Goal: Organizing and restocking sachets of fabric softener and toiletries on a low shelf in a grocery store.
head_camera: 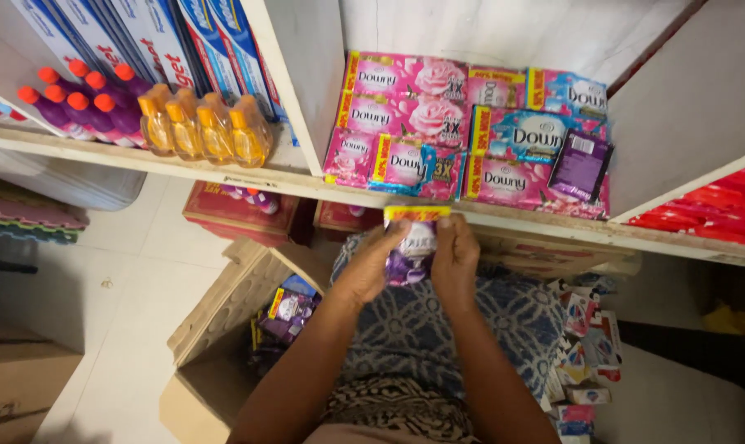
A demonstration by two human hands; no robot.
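Landmark: white shelf board point(249, 174) running across the frame. On it, behind a white divider point(302, 74), stacked sachet packs: pink ones point(405, 99) at the divider side, blue ones point(545, 123) further along, one dark purple pack point(580, 164) leaning on the blue stack. On the other side of the divider, also on the board: four amber bottles point(204, 123) at the board's front edge, purple bottles with orange caps point(84, 103) beside them, flat boxes point(142, 37) standing upright behind. Below the board, on the tiled floor: open cardboard box point(224, 321) with purple sachets point(286, 312) inside; small loose packets point(582, 345) piled on the floor under the far end of the board. Just below the board's front edge, under the pink stack: purple sachet strip point(412, 238) with yellow top band, held upright between both hands. Left hand point(371, 267) grips one side, fingers curled around the edge, thumb on the front. Right hand point(454, 259) grips the other side, fingers pressed together on the face. Strip's top band nearly touches the board edge; contact not clear.
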